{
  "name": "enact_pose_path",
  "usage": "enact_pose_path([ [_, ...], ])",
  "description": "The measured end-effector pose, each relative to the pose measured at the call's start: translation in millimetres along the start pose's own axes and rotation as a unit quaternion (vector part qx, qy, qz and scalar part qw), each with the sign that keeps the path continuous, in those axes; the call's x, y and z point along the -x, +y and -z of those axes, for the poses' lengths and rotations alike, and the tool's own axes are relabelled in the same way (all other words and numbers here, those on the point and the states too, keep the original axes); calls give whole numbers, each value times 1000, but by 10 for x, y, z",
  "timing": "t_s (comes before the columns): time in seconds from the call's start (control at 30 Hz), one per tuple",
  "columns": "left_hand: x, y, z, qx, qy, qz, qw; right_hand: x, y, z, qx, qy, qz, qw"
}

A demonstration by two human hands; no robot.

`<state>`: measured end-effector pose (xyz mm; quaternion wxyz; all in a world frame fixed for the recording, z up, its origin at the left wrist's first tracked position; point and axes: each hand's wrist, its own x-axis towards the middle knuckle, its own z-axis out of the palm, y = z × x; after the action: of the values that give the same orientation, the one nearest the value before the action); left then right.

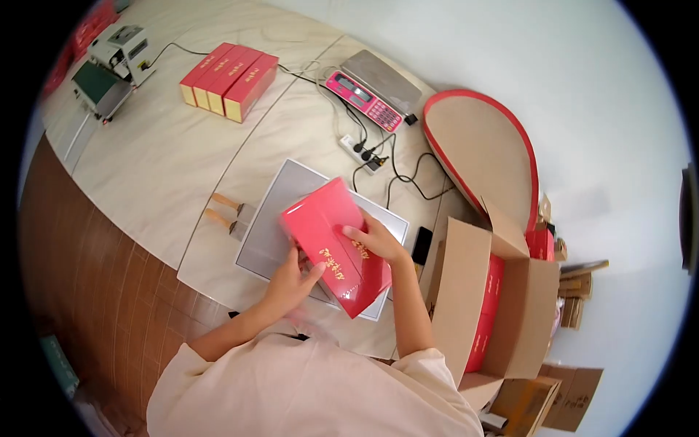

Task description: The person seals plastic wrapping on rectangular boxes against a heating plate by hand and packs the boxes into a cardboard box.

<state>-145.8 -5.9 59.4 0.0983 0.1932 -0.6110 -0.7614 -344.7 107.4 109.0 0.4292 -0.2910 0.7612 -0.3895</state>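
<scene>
Both hands grip glossy red boxes (320, 218) with gold lettering, held at a tilt above a grey panel with a white rim (275, 202). A seam and two lines of lettering suggest two boxes side by side. My left hand (291, 282) is closed round the lower left side, thumb on the red face, other fingers partly hidden underneath. My right hand (378, 239) grips the right side, its thumb across the top face. Two scrapers with wooden handles (220, 216) lie just left of the panel, their blades close to its edge.
Several red boxes (231, 76) stand at the far left. A scale with a pink keypad (364, 100), a power strip (362, 154) and cables lie behind. At right are a phone (421, 245), a red-rimmed board (480, 142) and an open carton (455, 284) holding red boxes.
</scene>
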Motion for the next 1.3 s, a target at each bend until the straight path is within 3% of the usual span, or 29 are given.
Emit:
enact_pose_path([
  [0.07, -59, 118, -70, -142, -21, -93, 985, 437, -105, 6, -22, 140, 54, 988],
  [0.1, -54, 403, -117, -194, -29, -96, 976, 621, -147, -14, -97, 140, 53, 984],
  [0.2, -134, 579, -226, -261, -47, -109, 958, 945, -23, -178, -108, 232, 176, 950],
  [0.3, -194, 541, -309, -282, -40, -166, 944, 1100, 91, -367, -146, 285, 189, 928],
  [0.57, -166, 416, -51, -346, -81, -157, 921, 1212, 243, -629, -204, 326, 176, 906],
  [0.63, -131, 435, 20, -336, -69, -91, 935, 1244, 300, -639, -239, 317, 184, 899],
  [0.77, -170, 311, 242, -372, -84, -59, 923, 1203, 353, -626, -284, 318, 200, 882],
  [0.83, -175, 258, 284, -340, -37, -92, 935, 1169, 336, -593, -326, 337, 198, 861],
  [0.97, -146, 353, 304, -324, -33, -88, 941, 1188, 351, -532, -316, 376, 170, 854],
  [1.3, -129, 355, 344, -284, -13, -87, 955, 1211, 529, -601, -313, 364, 129, 868],
])
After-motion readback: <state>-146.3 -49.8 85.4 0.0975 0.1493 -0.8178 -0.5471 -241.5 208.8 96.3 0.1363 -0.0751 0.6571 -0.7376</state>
